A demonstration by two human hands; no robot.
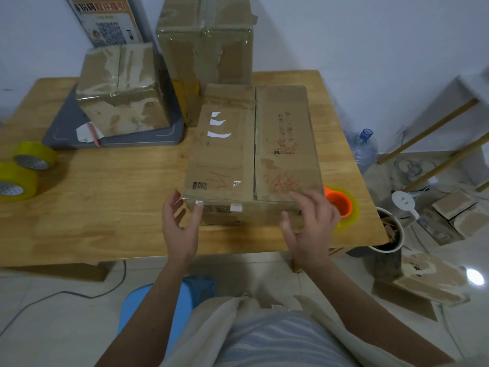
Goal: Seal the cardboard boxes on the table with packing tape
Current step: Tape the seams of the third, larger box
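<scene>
**packrat_88:** At the near edge of the wooden table (105,197) sits the long flat cardboard box (251,154), flaps folded shut, with the centre seam running away from the person and looking untaped as far as anyone can tell. The left hand (180,229) is at the box's near-left corner, fingers loosely spread, thumb touching the front face, not gripping anything. The right hand (309,226) is spread over the near-right corner, fingers relaxed on the top edge, also holding nothing.

**tapefiend:** So the person is squaring it up before taping?

**packrat_88:** That's my guess. Both hands bracket the near end, which reads like positioning the box so the seam points straight ahead. The tape roll with the orange core (341,205) is just right of the box, touching or nearly so, right behind the right hand, probably parked there for a quick grab.

**tapefiend:** And the others?

**packrat_88:** Two yellow tape rolls (26,170) lie well left of the box. Behind it, a tall box (206,43) and a smaller one on a grey tray (119,88) both look shiny with tape already.
</scene>
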